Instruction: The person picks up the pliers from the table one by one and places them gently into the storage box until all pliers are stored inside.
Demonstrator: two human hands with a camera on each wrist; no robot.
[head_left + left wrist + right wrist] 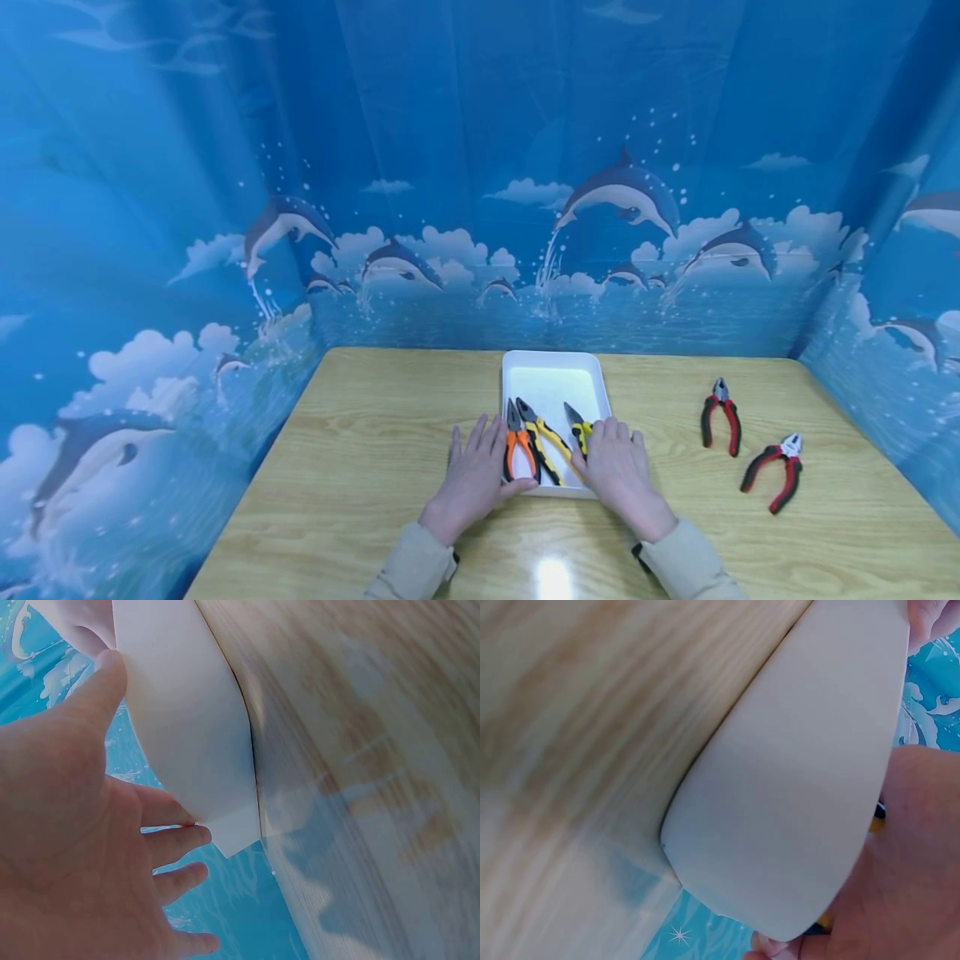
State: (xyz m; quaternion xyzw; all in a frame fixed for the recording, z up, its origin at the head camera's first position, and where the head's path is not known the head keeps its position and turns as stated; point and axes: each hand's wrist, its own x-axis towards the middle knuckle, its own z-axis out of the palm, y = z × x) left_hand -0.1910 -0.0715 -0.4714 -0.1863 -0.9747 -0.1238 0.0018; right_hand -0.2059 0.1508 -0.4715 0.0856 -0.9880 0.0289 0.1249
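A white tray [553, 360] holds orange-handled pliers [520, 450], yellow-and-black pliers [555, 450] and another yellow-handled pair [576, 419]. My left hand [475, 475] rests against the tray's left side with fingers straight and spread. Its thumb lies along the near rim, and the left wrist view shows fingertips close to the tray wall [180, 712]. Over the tray's right rim lies my right hand [620, 471], covering the handles of the second yellow pair. In the right wrist view a fingertip shows at the rim's far end; I cannot tell whether this hand grips those pliers.
To the right of the tray lie red-and-black pliers [722, 417] and a second red-and-black pair [780, 471], both with handles spread. They rest on a wooden table [360, 492]. A blue curtain with dolphins [465, 167] stands behind the table and at both sides.
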